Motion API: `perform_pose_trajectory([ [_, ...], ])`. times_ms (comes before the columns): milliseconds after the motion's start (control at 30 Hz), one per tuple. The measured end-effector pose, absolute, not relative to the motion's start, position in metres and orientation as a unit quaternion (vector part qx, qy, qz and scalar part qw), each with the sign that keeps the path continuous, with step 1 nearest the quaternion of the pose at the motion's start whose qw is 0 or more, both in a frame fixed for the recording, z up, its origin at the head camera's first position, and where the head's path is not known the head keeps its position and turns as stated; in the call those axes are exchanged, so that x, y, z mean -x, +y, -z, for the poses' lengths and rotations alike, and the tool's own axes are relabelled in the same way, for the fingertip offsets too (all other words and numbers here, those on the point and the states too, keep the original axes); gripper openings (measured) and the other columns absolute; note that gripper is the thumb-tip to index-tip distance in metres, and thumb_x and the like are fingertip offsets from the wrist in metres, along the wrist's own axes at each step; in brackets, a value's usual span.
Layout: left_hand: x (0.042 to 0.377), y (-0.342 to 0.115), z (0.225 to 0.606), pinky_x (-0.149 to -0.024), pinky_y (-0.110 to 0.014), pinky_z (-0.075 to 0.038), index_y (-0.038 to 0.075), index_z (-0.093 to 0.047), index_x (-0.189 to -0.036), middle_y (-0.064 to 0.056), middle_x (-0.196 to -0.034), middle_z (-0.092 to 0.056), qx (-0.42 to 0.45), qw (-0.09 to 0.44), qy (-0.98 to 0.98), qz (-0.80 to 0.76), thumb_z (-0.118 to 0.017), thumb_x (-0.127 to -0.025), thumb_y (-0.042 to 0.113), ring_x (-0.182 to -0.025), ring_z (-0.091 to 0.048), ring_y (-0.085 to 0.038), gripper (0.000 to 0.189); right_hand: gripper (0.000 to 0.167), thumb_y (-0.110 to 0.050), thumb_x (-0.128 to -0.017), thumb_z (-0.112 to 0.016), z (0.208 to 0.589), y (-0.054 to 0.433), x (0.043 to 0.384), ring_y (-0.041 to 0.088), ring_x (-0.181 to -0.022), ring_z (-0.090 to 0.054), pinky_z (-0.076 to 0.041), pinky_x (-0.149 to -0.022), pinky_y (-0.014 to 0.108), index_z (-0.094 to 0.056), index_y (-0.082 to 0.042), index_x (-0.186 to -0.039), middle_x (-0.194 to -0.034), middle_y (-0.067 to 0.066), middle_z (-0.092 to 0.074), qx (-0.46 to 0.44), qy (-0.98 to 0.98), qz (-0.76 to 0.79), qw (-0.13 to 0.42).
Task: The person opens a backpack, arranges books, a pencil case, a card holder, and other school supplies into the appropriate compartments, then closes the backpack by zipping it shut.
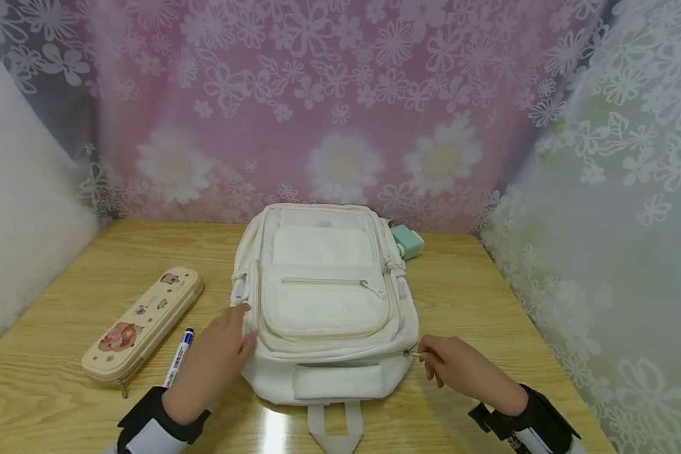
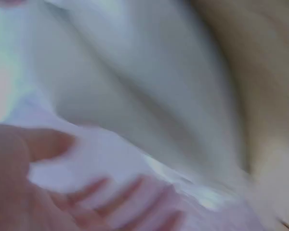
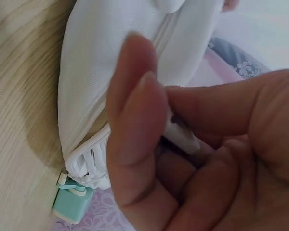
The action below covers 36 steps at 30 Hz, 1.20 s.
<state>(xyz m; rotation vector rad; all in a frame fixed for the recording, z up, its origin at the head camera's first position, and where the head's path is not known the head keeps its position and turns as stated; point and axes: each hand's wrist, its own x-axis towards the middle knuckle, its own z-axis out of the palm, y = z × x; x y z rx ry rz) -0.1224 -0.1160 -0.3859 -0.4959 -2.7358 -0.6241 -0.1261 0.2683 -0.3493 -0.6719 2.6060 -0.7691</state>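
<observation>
A cream-white backpack [image 1: 323, 309] lies front side up on the table, its top handle toward me. At its right near corner, my right hand [image 1: 454, 362] pinches a zipper pull [image 1: 413, 353] between thumb and index finger. The right wrist view shows the pale pull [image 3: 180, 137] partly hidden by the fingers. Along the bag's left side is my left hand [image 1: 218, 356], fingers apart and thumb toward the bag. In the left wrist view this hand [image 2: 86, 192] is blurred, with nothing held between its loose fingers.
On the table [image 1: 459, 284] to the left lies a cream pencil case [image 1: 144, 325] with cartoon prints. A blue-capped marker [image 1: 178, 358] lies between it and my left hand. A mint-green bottle [image 1: 407, 242] sticks out at the bag's far right. Floral curtains [image 1: 340, 113] enclose the table.
</observation>
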Motion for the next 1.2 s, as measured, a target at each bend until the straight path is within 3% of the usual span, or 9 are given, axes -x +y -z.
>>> perform_pose_trajectory([
  [100, 0.117, -0.089, 0.385, -0.085, -0.040, -0.049, 0.000, -0.052, -0.119, -0.014, -0.113, -0.059, 0.306, 0.230, -0.906, 0.182, -0.069, -0.084, 0.022, -0.100, -0.059, -0.027, 0.045, 0.012, -0.010, -0.096, -0.047, 0.348, 0.266, 0.125, 0.004, -0.055, -0.050, -0.040, -0.049, 0.022, -0.057, -0.007, -0.090, -0.071, 0.000, -0.056, 0.244, 0.916, 0.271, 0.169],
  [167, 0.115, -0.069, 0.388, -0.093, -0.038, -0.045, 0.005, -0.051, -0.123, -0.008, -0.120, -0.057, 0.371, 0.215, -0.884, 0.184, -0.067, -0.086, 0.028, -0.109, -0.056, -0.022, 0.047, 0.011, -0.009, -0.095, -0.049, 0.347, 0.265, 0.125, 0.004, -0.058, -0.051, -0.042, -0.052, 0.021, -0.057, -0.007, -0.088, -0.073, 0.001, -0.057, 0.242, 0.916, 0.269, 0.174],
  [267, 0.113, -0.044, 0.397, -0.098, -0.036, -0.042, 0.009, -0.048, -0.130, -0.003, -0.125, -0.056, 0.396, 0.172, -0.882, 0.190, -0.062, -0.090, 0.033, -0.114, -0.053, -0.017, 0.049, 0.010, -0.010, -0.094, -0.052, 0.346, 0.266, 0.124, 0.005, -0.063, -0.054, -0.043, -0.055, 0.022, -0.059, -0.008, -0.088, -0.076, 0.000, -0.058, 0.236, 0.919, 0.261, 0.181],
  [367, 0.114, -0.028, 0.404, -0.097, -0.035, -0.040, 0.014, -0.047, -0.132, 0.002, -0.124, -0.057, 0.373, 0.154, -0.900, 0.166, -0.061, -0.089, 0.036, -0.110, -0.055, -0.014, 0.050, 0.009, -0.011, -0.093, -0.054, 0.345, 0.269, 0.123, 0.003, -0.063, -0.053, -0.043, -0.056, 0.021, -0.061, -0.010, -0.088, -0.076, -0.001, -0.059, 0.230, 0.929, 0.236, 0.165],
  [500, 0.117, -0.019, 0.407, -0.089, -0.032, -0.043, 0.018, -0.058, -0.123, 0.005, -0.114, -0.062, 0.349, 0.172, -0.914, 0.113, -0.067, -0.085, 0.034, -0.096, -0.057, -0.013, 0.042, 0.009, -0.016, -0.091, -0.057, 0.349, 0.269, 0.123, -0.001, -0.056, -0.046, -0.037, -0.050, 0.020, -0.063, -0.016, -0.084, -0.072, -0.006, -0.058, 0.216, 0.955, 0.173, 0.108],
  [633, 0.120, -0.020, 0.405, -0.082, -0.027, -0.045, 0.020, -0.068, -0.108, 0.007, -0.095, -0.064, 0.356, 0.182, -0.908, 0.127, -0.069, -0.083, 0.017, -0.085, -0.056, -0.010, 0.025, 0.008, -0.016, -0.089, -0.060, 0.353, 0.267, 0.126, 0.000, -0.052, -0.039, -0.031, -0.048, 0.020, -0.064, -0.019, -0.083, -0.067, -0.010, -0.055, 0.195, 0.972, 0.117, 0.051],
  [767, 0.121, -0.027, 0.403, -0.077, -0.020, -0.046, 0.018, -0.070, -0.104, 0.006, -0.089, -0.062, 0.371, 0.163, -0.897, 0.178, -0.065, -0.085, 0.006, -0.081, -0.053, -0.009, 0.024, 0.005, -0.014, -0.086, -0.064, 0.361, 0.273, 0.138, 0.000, -0.050, -0.037, -0.029, -0.048, 0.019, -0.066, -0.018, -0.084, -0.062, -0.013, -0.050, 0.176, 0.982, 0.065, -0.029],
  [900, 0.120, -0.034, 0.401, -0.078, -0.020, -0.047, 0.017, -0.070, -0.107, 0.006, -0.094, -0.062, 0.385, 0.133, -0.892, 0.199, -0.062, -0.087, 0.004, -0.087, -0.053, -0.010, 0.025, 0.004, -0.012, -0.085, -0.066, 0.372, 0.280, 0.164, 0.003, -0.050, -0.043, -0.033, -0.046, 0.021, -0.069, -0.015, -0.085, -0.063, -0.009, -0.055, 0.168, 0.982, 0.038, -0.075],
  [1200, 0.121, -0.037, 0.401, -0.075, -0.017, -0.045, 0.016, -0.071, -0.107, 0.004, -0.089, -0.059, 0.423, 0.124, -0.872, 0.213, -0.060, -0.088, 0.004, -0.084, -0.052, -0.008, 0.024, 0.006, -0.010, -0.085, -0.065, 0.398, 0.283, 0.251, 0.021, -0.065, -0.063, -0.050, -0.054, 0.037, -0.071, -0.010, -0.086, -0.082, 0.008, -0.070, 0.128, 0.985, 0.043, -0.104],
])
